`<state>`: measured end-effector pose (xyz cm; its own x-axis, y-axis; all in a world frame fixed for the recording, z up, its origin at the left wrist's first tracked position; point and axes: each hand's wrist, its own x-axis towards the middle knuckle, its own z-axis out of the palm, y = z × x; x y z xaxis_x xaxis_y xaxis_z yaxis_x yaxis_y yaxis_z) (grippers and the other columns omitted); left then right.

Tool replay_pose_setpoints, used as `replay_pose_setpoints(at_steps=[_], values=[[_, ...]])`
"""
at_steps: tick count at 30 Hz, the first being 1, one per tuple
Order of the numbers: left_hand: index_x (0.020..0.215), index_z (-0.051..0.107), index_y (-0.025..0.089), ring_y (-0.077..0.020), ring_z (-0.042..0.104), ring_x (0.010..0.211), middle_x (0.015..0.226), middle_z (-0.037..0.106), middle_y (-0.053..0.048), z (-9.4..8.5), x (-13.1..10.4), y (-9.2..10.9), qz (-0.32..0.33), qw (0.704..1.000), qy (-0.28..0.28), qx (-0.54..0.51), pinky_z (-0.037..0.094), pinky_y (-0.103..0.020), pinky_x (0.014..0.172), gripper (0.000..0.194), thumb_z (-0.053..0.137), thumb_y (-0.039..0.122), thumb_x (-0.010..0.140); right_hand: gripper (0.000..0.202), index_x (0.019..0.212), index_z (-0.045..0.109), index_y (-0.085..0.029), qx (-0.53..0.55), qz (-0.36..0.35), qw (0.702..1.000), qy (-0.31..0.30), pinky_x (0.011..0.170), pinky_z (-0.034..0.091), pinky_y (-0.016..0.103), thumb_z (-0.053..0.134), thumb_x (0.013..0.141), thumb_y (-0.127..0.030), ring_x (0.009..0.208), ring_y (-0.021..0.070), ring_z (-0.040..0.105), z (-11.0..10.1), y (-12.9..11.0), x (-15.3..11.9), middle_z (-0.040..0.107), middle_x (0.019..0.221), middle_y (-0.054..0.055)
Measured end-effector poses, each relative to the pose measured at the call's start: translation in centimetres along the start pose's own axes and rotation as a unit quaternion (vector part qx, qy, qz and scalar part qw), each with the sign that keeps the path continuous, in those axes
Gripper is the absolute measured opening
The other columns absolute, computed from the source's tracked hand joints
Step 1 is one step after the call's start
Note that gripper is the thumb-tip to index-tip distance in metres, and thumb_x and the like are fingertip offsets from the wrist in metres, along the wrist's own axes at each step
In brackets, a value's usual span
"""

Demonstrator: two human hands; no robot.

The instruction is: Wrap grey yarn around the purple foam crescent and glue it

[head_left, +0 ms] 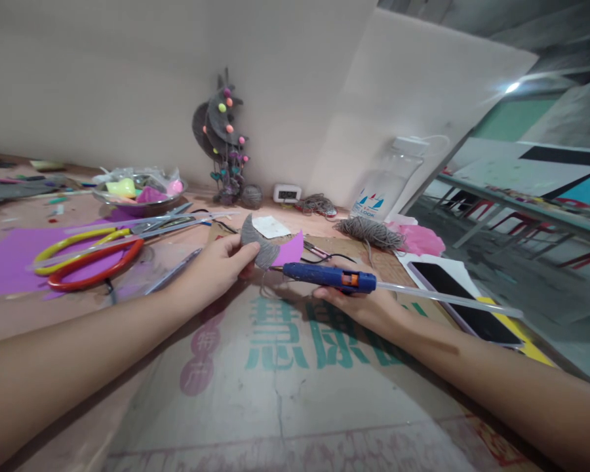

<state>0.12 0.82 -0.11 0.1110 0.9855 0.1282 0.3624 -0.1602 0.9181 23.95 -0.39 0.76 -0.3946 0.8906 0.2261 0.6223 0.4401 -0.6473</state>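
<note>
Between the thumb and fingers of my left hand (233, 257) is a crescent shape (256, 242) wrapped in grey yarn, with its purple end (292, 250) bare and pointing right. My right hand (351, 295) is wrapped around a blue glue gun (319, 275), its fingers partly hidden behind the body. The gun's nozzle points left and meets or nearly touches the lower edge of the grey yarn. A long clear glue stick (447, 299) sticks out from the back of the gun. Beneath both hands lies a printed cardboard sheet (236, 400).
Scissors (96, 265) with yellow and red handles rest on purple sheets (10, 259) at left, near a metal bowl (137, 203). Behind stand a crescent ornament (221, 131), a small clock (287, 193) and a bottle (386, 180). Grey yarn (371, 233) and a phone (465, 305) are at right.
</note>
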Motion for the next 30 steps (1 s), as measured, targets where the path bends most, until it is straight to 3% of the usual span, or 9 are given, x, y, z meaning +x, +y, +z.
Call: replay_pose_setpoints(at_steps=[8,21,30], values=[[0.063,0.050,0.017,-0.0080,0.037,0.045,0.056,0.048,0.004,0.1,0.2,-0.4,0.003,1.000,-0.001,-0.010,0.026,-0.021,0.042,0.032,0.047,0.041,0.084,0.015,0.078,0.057,-0.024,0.045,0.016,0.999,0.013,0.057,0.046,0.029,0.065,0.073,-0.034,0.065,0.0178,0.058,0.0,-1.2,0.2,0.064,0.076,0.002],[0.063,0.050,0.017,-0.0080,0.038,0.046,0.056,0.048,0.004,0.0,0.1,-0.5,0.005,1.000,0.006,0.005,0.026,-0.021,0.041,0.031,0.047,0.040,0.084,0.022,0.070,0.053,-0.022,0.002,0.046,0.998,0.030,0.052,0.042,0.028,0.065,0.073,-0.040,0.058,0.0168,0.052,-0.2,-0.7,0.1,0.055,0.062,0.000],[0.064,0.050,0.018,-0.0092,0.039,0.046,0.056,0.049,0.004,0.0,0.2,-0.6,0.005,1.000,0.003,-0.005,0.027,-0.021,0.042,0.030,0.047,0.041,0.083,0.024,0.089,0.063,-0.024,0.014,0.030,0.998,0.052,0.058,0.051,0.032,0.064,0.074,-0.044,0.066,0.0204,0.060,0.1,-0.4,0.4,0.065,0.074,0.002]])
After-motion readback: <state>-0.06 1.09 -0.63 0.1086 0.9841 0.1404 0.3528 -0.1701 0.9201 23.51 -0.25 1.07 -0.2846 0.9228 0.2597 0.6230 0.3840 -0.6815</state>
